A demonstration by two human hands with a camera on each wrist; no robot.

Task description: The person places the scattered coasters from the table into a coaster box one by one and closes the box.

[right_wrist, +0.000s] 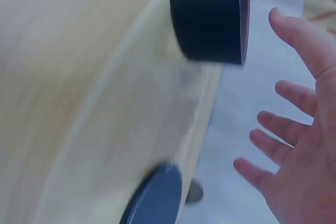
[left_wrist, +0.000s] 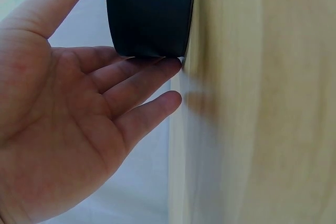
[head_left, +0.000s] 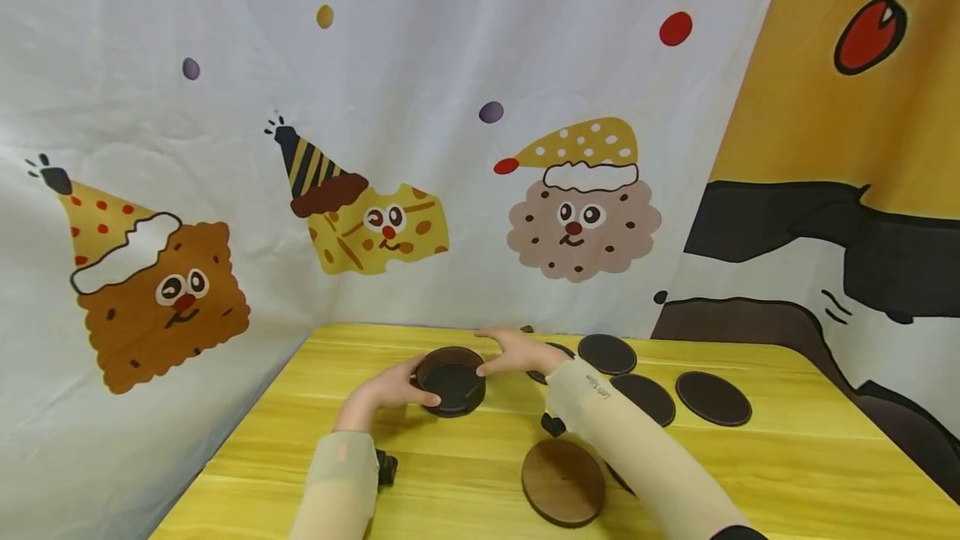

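The person's left grip pinches one dark round dish by its side at nine o'clock, fingers against the outer wall and thumb near the rim, while the right grip hovers at two o'clock, fingers spread and thumb just off the dish. Only one such dish is here: low and smooth-walled, nearly black outside, a touch browner along its inner far wall, with a darker patch inside at four o'clock that I can't make out. It sits toward the far edge of the yellow table; whether its base touches the wood, I can't tell. Out at three o'clock I count four dark discs, two whole, one tucked partly behind the right grip and one clipped by the right sleeve; a fifth shows only as a sliver under that sleeve, at four o'clock. One brown wooden disc lies nearer, also about four. Both wrist views cut off the dish's top, and the left one crops the thumb's tip too. Beyond hangs one cartoon-printed cloth.
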